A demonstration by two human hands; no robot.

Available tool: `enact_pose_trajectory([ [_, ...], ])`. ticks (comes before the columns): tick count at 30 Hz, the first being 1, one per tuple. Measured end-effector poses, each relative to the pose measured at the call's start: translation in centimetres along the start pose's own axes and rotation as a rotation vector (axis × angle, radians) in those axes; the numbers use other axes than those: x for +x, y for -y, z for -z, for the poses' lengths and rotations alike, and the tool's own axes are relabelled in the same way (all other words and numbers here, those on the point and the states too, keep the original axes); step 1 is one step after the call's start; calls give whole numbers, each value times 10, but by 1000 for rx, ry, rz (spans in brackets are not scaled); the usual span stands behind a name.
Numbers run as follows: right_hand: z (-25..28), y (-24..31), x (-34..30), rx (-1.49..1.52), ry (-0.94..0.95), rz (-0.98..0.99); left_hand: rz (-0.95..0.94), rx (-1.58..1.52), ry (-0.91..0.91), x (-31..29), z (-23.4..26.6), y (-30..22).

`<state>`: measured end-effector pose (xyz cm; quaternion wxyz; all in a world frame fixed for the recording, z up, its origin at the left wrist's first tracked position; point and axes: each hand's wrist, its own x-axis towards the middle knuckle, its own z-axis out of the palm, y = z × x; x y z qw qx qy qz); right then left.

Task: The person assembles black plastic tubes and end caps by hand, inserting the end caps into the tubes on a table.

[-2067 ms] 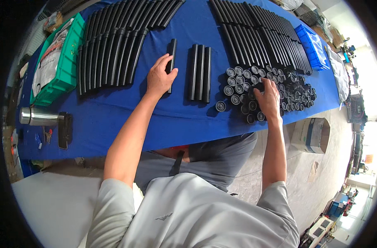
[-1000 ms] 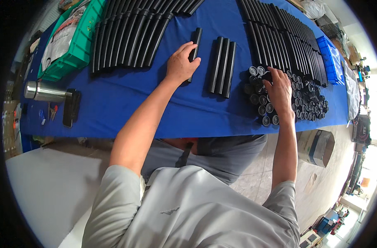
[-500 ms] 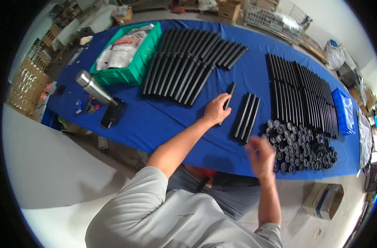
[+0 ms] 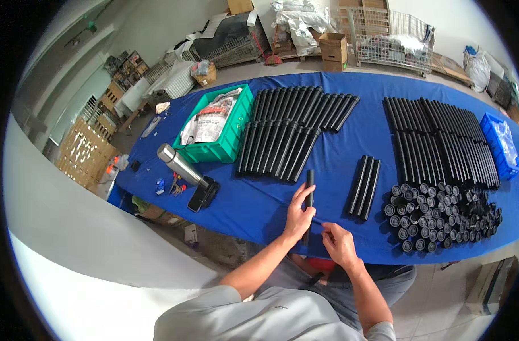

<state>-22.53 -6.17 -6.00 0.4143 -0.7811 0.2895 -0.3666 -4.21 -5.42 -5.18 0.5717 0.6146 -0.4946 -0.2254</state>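
My left hand (image 4: 299,219) is closed round a black tube (image 4: 310,190), which points away from me over the table's near edge. Just right of it, my right hand (image 4: 340,244) has its fingertips pinched together close to the tube; whatever they may hold is too small to make out. Three loose black tubes (image 4: 364,187) lie side by side to the right of my hands. Beyond those is a heap of round black caps (image 4: 433,219). Longer rows of plain black tubes (image 4: 435,142) lie behind the heap. Tubes with collars (image 4: 279,148) are laid out at the left.
A green crate (image 4: 236,136) with newspaper stands at the far left of the blue-covered table (image 4: 259,210). Nearer are a steel flask (image 4: 178,163), a black phone (image 4: 202,194) and small pliers (image 4: 177,184). A blue bin (image 4: 501,148) sits at the right edge.
My right hand has moved left from beside the caps to the held tube. The tube in my left hand has come nearer my body. The whole view has tilted upward.
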Motion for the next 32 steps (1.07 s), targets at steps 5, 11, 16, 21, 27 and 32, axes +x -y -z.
enact_pose_trajectory([
  [5, -5, 23, 9, -188, 266, -13, 485, -501, -236, -24, 11, -33],
  [11, -7, 15, 9, 165, 140, 91, 543, -641, -280, -35, 5, -32],
  [16, 4, 16, 13, 394, 35, -12, 624, -444, 6, -46, 22, -45],
  [21, 8, 11, 9, 408, 48, -52, 620, -281, 124, -58, 38, -42],
  [27, 6, 12, 7, 437, 26, -110, 628, -246, 158, -58, 43, -49],
  [32, 6, 12, 8, 404, -13, -130, 366, 136, 266, -59, 60, -28],
])
